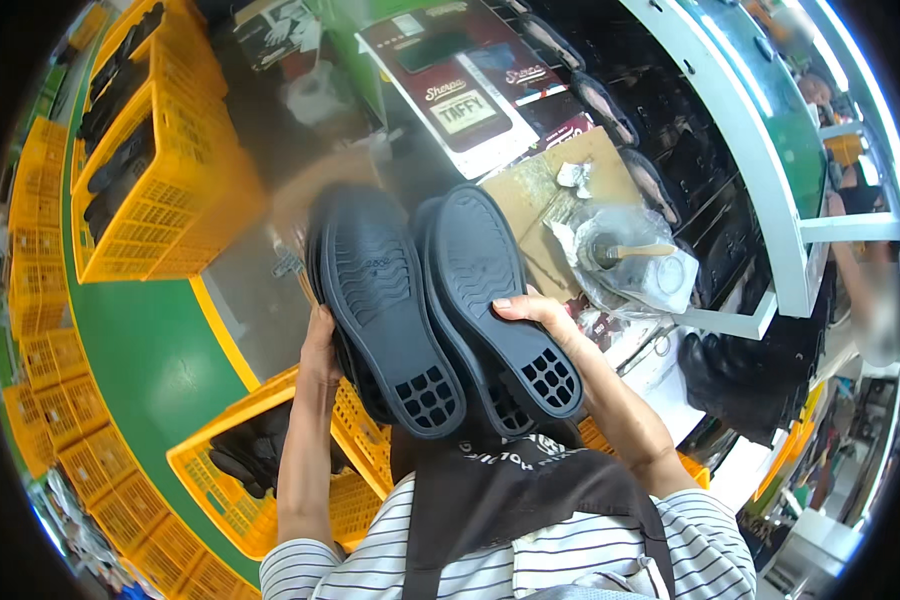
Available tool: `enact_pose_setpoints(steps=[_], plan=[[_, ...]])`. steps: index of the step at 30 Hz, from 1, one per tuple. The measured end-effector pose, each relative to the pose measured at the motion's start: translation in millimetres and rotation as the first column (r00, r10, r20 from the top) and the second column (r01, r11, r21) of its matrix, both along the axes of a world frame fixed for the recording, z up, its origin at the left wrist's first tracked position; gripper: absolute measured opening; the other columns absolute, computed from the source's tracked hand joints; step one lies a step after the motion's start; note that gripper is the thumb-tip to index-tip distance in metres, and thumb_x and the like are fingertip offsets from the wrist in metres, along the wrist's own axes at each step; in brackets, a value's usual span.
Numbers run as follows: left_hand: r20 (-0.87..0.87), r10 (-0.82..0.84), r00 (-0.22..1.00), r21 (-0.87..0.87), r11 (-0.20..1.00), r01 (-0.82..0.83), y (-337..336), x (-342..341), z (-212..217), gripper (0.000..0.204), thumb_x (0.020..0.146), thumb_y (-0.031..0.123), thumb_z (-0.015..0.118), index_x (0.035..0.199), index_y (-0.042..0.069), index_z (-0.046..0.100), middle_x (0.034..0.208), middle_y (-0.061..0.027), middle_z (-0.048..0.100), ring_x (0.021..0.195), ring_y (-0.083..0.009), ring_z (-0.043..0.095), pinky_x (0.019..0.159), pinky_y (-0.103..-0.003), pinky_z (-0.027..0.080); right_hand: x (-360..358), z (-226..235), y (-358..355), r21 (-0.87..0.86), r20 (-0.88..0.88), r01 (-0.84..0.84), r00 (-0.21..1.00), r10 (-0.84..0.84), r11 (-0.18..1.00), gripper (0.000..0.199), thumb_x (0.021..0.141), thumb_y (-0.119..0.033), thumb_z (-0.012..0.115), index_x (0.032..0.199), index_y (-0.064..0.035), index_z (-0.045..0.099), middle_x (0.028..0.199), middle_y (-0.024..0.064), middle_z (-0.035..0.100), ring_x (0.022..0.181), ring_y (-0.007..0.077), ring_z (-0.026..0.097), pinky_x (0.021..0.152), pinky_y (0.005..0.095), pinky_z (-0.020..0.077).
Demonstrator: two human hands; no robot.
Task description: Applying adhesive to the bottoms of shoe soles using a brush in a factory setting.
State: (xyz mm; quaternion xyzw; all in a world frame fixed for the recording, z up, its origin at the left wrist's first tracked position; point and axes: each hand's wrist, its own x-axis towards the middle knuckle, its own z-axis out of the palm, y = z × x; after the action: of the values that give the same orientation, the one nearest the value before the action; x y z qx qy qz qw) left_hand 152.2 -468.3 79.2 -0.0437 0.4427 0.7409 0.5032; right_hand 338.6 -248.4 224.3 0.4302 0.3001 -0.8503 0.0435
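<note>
hands up in front of my chest, both forearms raised. left hand point(320, 345) wraps closed round the edge of the left shoe point(382, 300), sole facing me. right hand point(538, 312) grips the right shoe point(495, 290), thumb lying across its sole. shoes sit side by side, touching. yellow crate point(230, 490) with dark items below my left arm, more yellow crates point(160, 170) upper left, cardboard sheet point(540, 190) and glue pot with brush point(625, 255) just right.
</note>
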Motion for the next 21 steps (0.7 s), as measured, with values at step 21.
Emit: enact_pose_setpoints(steps=[21], plan=[[0.095,-0.655,0.75,-0.162,0.733,0.66,383,-181,-23,0.058,0.086,0.041,0.068,0.125,0.0,0.056,0.12,-0.0158,0.062,0.105,-0.0247,0.063,0.093,-0.042,0.052,-60,-88,168,-0.225,-0.158,0.678,0.683,-0.713,0.7,0.038,0.082,-0.026,0.065,0.11,-0.0002,0.062,0.097,0.0137,0.068,0.082,0.0264,0.068,0.075,0.0387,0.0562]])
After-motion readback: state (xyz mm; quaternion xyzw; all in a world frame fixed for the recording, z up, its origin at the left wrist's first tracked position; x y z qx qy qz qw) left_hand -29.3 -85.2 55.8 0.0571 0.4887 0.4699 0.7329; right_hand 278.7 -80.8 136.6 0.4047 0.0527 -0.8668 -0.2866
